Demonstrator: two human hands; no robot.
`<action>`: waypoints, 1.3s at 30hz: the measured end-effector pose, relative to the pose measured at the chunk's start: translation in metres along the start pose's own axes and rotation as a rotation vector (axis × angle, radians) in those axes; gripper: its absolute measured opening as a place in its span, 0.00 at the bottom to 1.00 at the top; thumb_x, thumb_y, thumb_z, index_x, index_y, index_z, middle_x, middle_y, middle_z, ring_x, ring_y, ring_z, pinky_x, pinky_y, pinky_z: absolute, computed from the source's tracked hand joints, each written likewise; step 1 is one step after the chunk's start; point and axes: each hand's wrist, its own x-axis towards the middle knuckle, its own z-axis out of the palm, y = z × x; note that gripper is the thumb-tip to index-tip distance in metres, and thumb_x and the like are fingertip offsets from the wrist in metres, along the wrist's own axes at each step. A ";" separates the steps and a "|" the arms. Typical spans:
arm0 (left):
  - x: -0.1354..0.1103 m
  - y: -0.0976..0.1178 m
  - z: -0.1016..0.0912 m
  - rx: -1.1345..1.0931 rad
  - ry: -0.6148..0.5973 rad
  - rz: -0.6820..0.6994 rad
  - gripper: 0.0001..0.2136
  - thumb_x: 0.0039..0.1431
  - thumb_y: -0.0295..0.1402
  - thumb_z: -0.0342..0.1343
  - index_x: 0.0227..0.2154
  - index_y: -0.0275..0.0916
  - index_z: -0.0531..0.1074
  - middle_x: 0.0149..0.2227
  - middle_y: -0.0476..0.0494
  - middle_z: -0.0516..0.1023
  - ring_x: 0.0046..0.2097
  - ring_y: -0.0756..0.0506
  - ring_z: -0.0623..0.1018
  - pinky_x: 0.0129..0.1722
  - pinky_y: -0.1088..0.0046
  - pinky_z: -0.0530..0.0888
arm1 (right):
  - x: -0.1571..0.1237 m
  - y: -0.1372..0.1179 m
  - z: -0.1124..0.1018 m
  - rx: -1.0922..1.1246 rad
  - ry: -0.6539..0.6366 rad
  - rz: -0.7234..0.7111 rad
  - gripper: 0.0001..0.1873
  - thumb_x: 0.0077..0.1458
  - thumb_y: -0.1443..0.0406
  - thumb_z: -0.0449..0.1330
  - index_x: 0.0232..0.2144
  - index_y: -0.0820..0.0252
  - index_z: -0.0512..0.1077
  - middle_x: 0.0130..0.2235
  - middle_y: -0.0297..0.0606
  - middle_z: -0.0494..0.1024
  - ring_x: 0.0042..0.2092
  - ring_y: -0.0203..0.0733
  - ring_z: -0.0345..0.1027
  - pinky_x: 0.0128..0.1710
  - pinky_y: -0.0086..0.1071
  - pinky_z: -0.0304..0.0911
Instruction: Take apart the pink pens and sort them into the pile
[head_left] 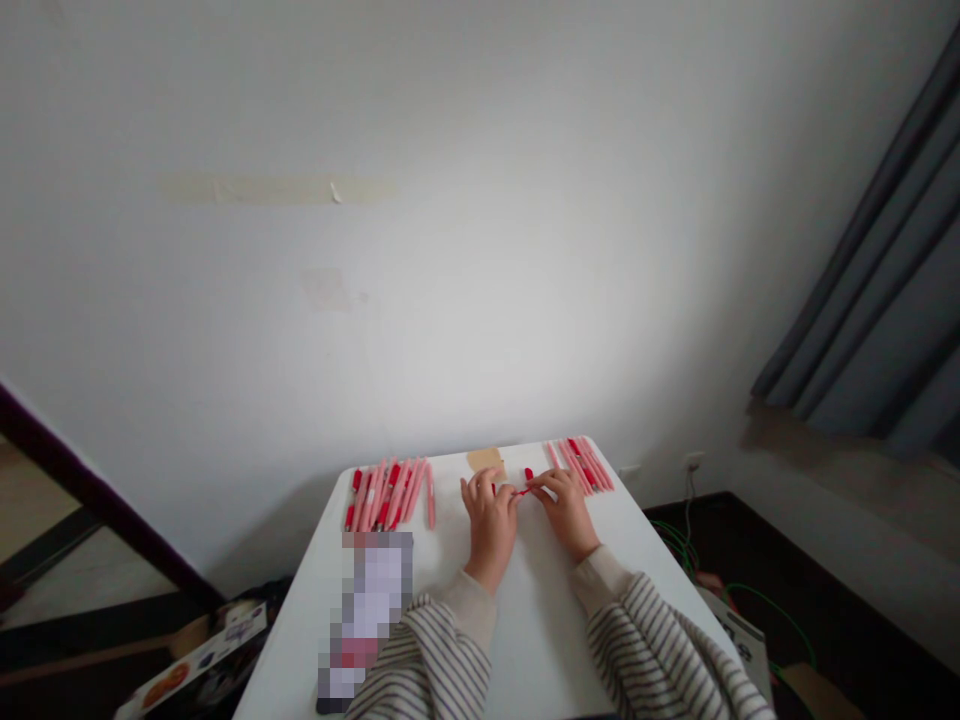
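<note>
My left hand (491, 515) and my right hand (564, 505) meet over the middle of a white table (540, 610). Thumb and fingers of each are pinched at either end of a thin red piece (524, 490), too small to name for sure. A small red object (529, 473) lies just beyond it, and a dark red bit shows behind the left fingers. Past my left hand is a tan, flat piece (486, 460). To the left lies a row of pink pen-like sticks (386, 495), some with red parts. A second group of such sticks (581, 465) lies to the right.
A blurred-out flat item (375, 590) lies on the table left of my left forearm. The pale wall (480, 250) rises behind the table's far edge. Green cables (679, 540) and boxes are on the floor to the right; a printed box (195, 660) stands at lower left.
</note>
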 end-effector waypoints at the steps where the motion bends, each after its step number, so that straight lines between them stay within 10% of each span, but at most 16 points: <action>1: 0.000 -0.001 0.001 -0.006 0.005 0.004 0.05 0.57 0.31 0.55 0.32 0.41 0.75 0.48 0.41 0.69 0.55 0.40 0.66 0.60 0.42 0.56 | 0.000 0.001 0.001 -0.005 -0.003 -0.003 0.11 0.60 0.59 0.56 0.34 0.52 0.79 0.35 0.39 0.77 0.42 0.46 0.64 0.44 0.39 0.60; 39: 0.000 -0.003 -0.003 -0.062 -0.009 -0.045 0.05 0.56 0.33 0.57 0.33 0.45 0.77 0.47 0.43 0.70 0.52 0.42 0.66 0.59 0.46 0.57 | 0.000 -0.004 -0.004 0.125 -0.003 -0.024 0.11 0.58 0.57 0.58 0.32 0.52 0.78 0.32 0.39 0.78 0.41 0.47 0.63 0.44 0.40 0.59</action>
